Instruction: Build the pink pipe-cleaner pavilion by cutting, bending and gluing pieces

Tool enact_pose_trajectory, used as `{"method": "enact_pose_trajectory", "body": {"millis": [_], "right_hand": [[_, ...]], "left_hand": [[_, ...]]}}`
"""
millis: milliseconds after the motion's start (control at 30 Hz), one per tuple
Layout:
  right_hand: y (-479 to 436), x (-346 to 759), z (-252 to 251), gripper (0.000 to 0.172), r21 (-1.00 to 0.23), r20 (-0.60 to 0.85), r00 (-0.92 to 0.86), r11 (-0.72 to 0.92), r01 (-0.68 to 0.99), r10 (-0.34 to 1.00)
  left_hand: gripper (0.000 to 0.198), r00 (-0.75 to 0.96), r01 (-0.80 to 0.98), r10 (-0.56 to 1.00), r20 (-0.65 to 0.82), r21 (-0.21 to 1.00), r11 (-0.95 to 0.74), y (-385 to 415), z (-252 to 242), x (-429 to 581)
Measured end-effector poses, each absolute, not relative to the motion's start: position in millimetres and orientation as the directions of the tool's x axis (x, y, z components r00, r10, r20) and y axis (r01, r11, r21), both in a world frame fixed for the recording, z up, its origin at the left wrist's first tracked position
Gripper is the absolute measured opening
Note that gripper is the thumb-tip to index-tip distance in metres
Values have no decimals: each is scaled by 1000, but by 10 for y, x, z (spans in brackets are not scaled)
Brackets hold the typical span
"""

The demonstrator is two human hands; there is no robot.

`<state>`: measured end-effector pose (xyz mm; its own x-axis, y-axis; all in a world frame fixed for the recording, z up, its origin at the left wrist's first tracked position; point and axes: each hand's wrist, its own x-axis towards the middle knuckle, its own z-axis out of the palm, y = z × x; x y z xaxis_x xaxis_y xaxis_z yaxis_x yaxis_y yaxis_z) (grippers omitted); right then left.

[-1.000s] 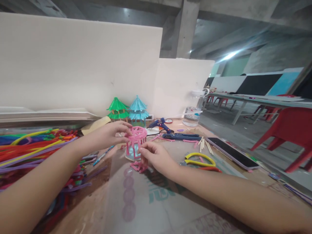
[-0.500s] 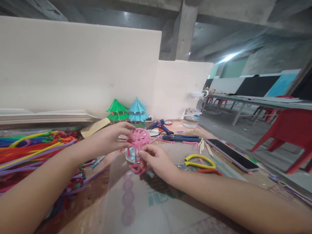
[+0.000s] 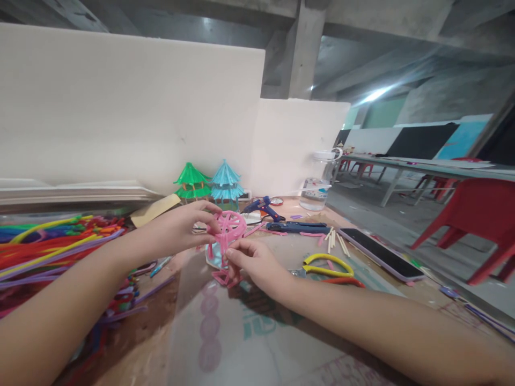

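Note:
A pink pipe-cleaner frame (image 3: 232,224) with a spoked round top and upright posts stands on a light-blue base (image 3: 216,255). My left hand (image 3: 197,224) grips the left edge of its top between thumb and fingers. Lower down, my right hand (image 3: 254,262) has its thumb and fingers pinched at a front post; whether a separate small piece is between them I cannot tell. Flat pink triangular pieces (image 3: 221,277) lie just below, beside the right fingertips. Behind stand a green two-tier pavilion (image 3: 191,181) and a blue one (image 3: 226,182).
Many coloured pipe cleaners (image 3: 52,246) are heaped at left. A blue glue gun (image 3: 265,208), a dark blue flat tool (image 3: 296,228), short sticks (image 3: 331,240), yellow-and-orange-handled scissors (image 3: 330,266) and a phone (image 3: 380,253) lie at right. A water bottle (image 3: 316,182) stands behind.
The whole view has shifted very slightly. Both hands keep the same hold on the pink frame, and nothing else has visibly moved.

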<state>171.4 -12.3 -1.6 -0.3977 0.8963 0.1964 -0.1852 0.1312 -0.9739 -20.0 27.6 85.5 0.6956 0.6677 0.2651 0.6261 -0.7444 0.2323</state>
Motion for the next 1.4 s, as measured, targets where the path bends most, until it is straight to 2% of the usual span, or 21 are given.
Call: {"method": "enact_pose_trajectory", "body": {"millis": [100, 300, 833, 967, 1133, 1400], "right_hand": [[-129, 1734, 5, 38, -973, 213, -393, 157, -171, 894], [-146, 1768, 34, 48, -968, 242, -390, 195, -157, 888], [-130, 1751, 25, 43, -974, 189, -409, 117, -196, 893], [-125, 1747, 25, 41, -974, 184, -406, 109, -200, 895], [-109, 1735, 10, 42, -974, 161, -427, 74, -213, 890], [-109, 1725, 0, 44, -980, 118, -449, 29, -198, 886]], "left_hand": [[24, 695, 628, 670, 261, 234, -742, 273, 859, -196], [26, 702, 628, 658, 271, 200, -752, 257, 873, -176], [20, 713, 628, 649, 267, 168, -760, 242, 875, -178], [26, 714, 627, 653, 252, 184, -757, 184, 909, -169], [43, 664, 680, 702, 259, 182, -710, 100, 943, -85], [46, 643, 708, 702, 306, 114, -697, 86, 902, -20]]}}
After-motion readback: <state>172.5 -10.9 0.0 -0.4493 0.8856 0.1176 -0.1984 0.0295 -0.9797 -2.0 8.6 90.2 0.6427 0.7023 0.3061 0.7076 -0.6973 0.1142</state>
